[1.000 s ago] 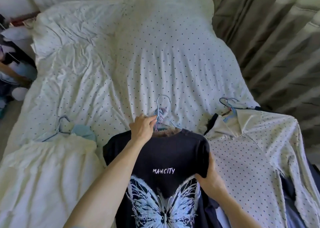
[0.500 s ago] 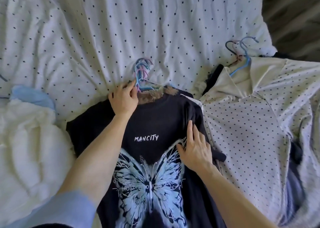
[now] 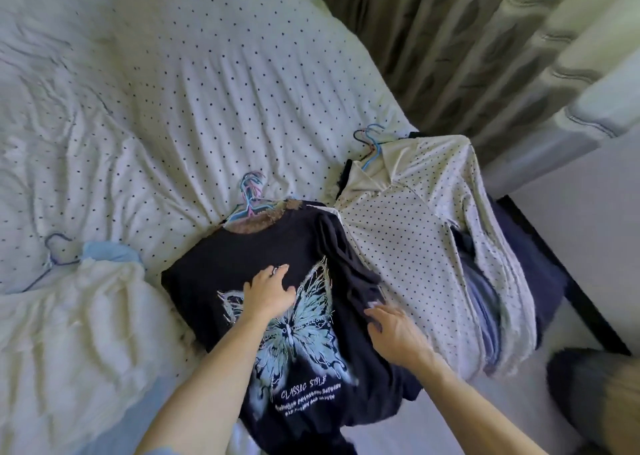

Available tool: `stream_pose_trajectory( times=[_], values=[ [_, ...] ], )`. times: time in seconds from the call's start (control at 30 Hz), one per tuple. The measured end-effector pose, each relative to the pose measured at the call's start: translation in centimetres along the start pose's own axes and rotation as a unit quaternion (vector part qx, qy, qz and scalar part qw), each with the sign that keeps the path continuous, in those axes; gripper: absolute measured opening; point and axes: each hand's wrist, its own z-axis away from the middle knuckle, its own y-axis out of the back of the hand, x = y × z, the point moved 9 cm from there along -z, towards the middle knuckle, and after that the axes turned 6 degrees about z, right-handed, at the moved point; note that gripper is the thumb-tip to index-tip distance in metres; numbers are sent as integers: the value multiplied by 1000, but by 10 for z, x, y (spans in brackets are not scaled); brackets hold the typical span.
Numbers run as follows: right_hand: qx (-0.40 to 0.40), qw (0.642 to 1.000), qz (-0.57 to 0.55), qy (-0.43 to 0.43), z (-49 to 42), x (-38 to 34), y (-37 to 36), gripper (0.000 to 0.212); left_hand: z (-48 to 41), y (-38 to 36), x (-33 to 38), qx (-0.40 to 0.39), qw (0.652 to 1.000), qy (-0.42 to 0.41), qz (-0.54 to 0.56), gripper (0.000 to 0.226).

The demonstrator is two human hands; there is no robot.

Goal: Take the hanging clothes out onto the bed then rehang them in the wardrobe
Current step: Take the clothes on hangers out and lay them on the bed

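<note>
Cream fuzzy top (image 3: 69, 333) is way off to the left of the left grip (image 3: 268, 293), lying flat on the bed (image 3: 207, 73) with a pale blue bit at its neck and a thin hanger (image 3: 55, 250) poking out above it. The bed has a white cover with little dark dots, pretty wrinkled.

Next over is the black tee (image 3: 214, 267) with the blue butterfly print. It lies face up at the bed's near edge, and a bunch of hangers (image 3: 251, 191) in blue and pink sticks out of its neck, up beyond the left grip. That grip is a bare hand resting palm down on the tee's chest, over the butterfly's upper wing, fingers loose and holding nothing.

The right grip (image 3: 394, 333) sits just to the right of it. It has nothing in it either, fingers spread, tips touching the tee's bunched right sleeve.

Right beside that grip, touching the tee, lies a white dotted shirt (image 3: 415, 233) with its collar up top and a second bunch of hangers (image 3: 369, 143) there. Darker blue clothes (image 3: 519, 267) peek out from under its far side. Past all that, grey-green curtains (image 3: 450, 39) hang along the bed's right side.
</note>
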Motion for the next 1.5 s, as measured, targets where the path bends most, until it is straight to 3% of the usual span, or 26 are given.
stream_pose_trajectory(
  times=[0.17,0.3,0.43,0.53,0.67,0.77,0.97,1.3,1.37,1.5],
  values=[
    [41,999,-20,5,96,46,-12,38,100,-70,73,-51,992,-103,-54,60],
    [132,989,-38,-45,188,98,-25,41,166,-129,151,-95,963,-228,-109,58],
    [221,962,-60,-146,295,164,-42,41,238,-187,243,-85,893,-376,-231,53],
    [294,922,-89,-234,383,209,-50,41,301,-232,307,-71,830,-470,-291,50],
    [399,836,-138,-351,495,260,-68,38,386,-297,379,-67,758,-567,-317,50],
    [435,773,-195,-419,563,287,-94,45,453,-342,421,-77,698,-631,-330,50],
    [504,604,-230,-573,703,319,-160,46,608,-436,502,-109,528,-779,-319,47],
    [456,377,-232,-772,874,297,-255,45,875,-560,562,-220,272,-906,-238,52],
    [440,348,-233,-794,894,289,-263,53,925,-569,566,-236,219,-927,-194,53],
    [400,295,-220,-839,929,275,-273,40,1012,-579,572,-251,131,-950,-130,59]
  ],
)
